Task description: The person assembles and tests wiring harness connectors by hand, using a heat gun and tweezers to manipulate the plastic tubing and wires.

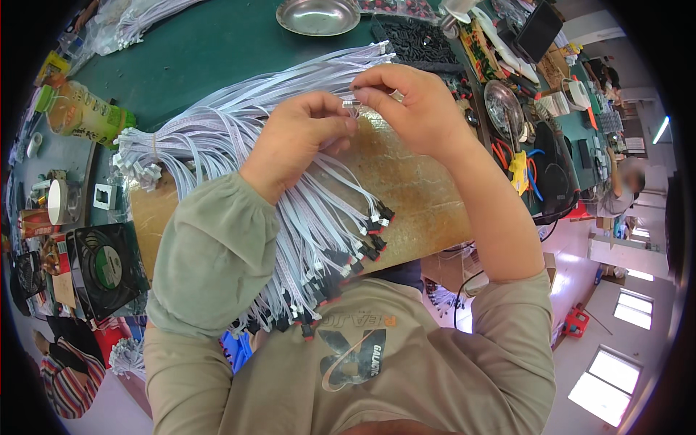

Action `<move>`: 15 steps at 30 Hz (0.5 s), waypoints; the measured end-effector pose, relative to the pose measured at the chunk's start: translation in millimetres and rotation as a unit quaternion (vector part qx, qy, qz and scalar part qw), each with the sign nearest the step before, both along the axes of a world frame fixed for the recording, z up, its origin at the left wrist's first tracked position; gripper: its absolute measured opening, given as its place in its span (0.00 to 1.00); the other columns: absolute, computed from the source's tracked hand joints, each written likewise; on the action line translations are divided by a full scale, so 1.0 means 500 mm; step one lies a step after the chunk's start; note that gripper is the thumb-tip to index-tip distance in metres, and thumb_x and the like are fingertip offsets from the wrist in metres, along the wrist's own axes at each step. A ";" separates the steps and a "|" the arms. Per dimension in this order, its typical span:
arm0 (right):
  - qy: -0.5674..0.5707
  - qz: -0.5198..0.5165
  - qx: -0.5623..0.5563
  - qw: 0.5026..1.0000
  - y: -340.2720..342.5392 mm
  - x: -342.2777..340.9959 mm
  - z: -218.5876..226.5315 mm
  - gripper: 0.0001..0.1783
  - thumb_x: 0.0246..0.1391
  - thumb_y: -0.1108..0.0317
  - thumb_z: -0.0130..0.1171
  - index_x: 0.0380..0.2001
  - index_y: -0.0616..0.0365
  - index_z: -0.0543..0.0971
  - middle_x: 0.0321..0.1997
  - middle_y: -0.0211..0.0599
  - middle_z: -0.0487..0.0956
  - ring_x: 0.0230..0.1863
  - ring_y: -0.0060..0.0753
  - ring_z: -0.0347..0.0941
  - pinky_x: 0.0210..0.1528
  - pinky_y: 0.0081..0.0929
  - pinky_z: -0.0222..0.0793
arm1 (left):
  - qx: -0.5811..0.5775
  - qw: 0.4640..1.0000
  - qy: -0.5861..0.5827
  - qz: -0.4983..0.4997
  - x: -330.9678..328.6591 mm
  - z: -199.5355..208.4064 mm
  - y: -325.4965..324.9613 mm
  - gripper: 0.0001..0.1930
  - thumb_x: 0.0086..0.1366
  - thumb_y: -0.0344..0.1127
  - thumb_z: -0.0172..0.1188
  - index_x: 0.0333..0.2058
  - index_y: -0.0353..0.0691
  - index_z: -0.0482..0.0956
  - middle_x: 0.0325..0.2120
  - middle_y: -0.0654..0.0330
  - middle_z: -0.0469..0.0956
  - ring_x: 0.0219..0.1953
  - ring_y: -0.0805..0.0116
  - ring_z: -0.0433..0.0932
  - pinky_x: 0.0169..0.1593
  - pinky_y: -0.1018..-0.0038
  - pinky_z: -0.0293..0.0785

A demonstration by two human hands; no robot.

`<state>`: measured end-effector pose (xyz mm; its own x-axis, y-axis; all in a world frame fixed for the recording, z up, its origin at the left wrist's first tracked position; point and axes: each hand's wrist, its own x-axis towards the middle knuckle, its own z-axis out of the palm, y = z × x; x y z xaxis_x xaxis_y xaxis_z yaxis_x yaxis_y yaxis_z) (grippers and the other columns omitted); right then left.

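Note:
A thick bundle of white ribbon cables [217, 123] lies across a brown work board [424, 196]. Many of its near ends carry black and red plugs [370, 243]; small white connectors [138, 163] gather at its left end. Over the board, my left hand [301, 138] pinches one cable just below its white connector [351, 106]. My right hand [413, 101] is closed beside that connector, thumb against forefinger. A tiny dark bit shows at its fingertips, too small to name. The two hands are close together but do not visibly touch.
Behind the hands are a metal dish [317, 16] and a black tray of small dark parts [424, 47]. A drink bottle [85, 112] and a black fan [105, 268] stand left. On the right are pliers [533, 174] and a second metal dish [503, 105]. Other people sit farther off.

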<state>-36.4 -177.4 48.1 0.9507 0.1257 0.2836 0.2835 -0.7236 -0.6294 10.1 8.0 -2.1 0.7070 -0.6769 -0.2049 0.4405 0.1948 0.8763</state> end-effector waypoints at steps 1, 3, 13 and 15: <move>0.025 0.004 0.009 1.000 -0.001 0.001 0.003 0.12 0.54 0.65 0.59 0.40 0.59 0.80 0.36 0.41 0.81 0.36 0.32 0.77 0.41 0.27 0.70 | 0.014 1.000 0.002 0.000 -0.001 0.002 0.000 0.05 0.58 0.26 0.62 0.33 0.36 0.76 0.27 0.62 0.77 0.25 0.75 0.74 0.31 0.81 0.69; 0.024 -0.048 0.044 0.998 -0.001 0.001 0.005 0.11 0.54 0.66 0.60 0.39 0.59 0.80 0.36 0.39 0.81 0.36 0.30 0.77 0.41 0.26 0.70 | 0.029 0.999 -0.010 -0.009 -0.005 0.004 -0.002 0.05 0.58 0.27 0.62 0.33 0.36 0.75 0.27 0.62 0.77 0.25 0.75 0.74 0.30 0.81 0.68; 0.041 -0.099 0.206 0.973 -0.025 -0.010 -0.017 0.12 0.56 0.65 0.60 0.39 0.62 0.81 0.35 0.27 0.80 0.36 0.16 0.70 0.40 0.16 0.67 | 0.005 1.000 0.015 0.003 0.003 0.000 0.003 0.07 0.57 0.27 0.63 0.34 0.34 0.76 0.28 0.62 0.77 0.27 0.74 0.76 0.31 0.80 0.71; 0.096 -0.093 0.316 0.939 -0.013 -0.012 -0.026 0.13 0.60 0.65 0.56 0.43 0.60 0.80 0.38 0.30 0.80 0.39 0.21 0.73 0.42 0.20 0.68 | 0.003 1.000 0.013 0.007 0.003 0.001 0.005 0.07 0.57 0.27 0.63 0.34 0.35 0.76 0.28 0.62 0.77 0.27 0.74 0.76 0.31 0.80 0.72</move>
<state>-42.2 -184.1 35.1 0.9807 -0.1838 0.0665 0.0262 -0.2134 -0.9766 11.4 10.3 -1.6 0.7102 -0.6661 -0.2276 0.4605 0.1951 0.8659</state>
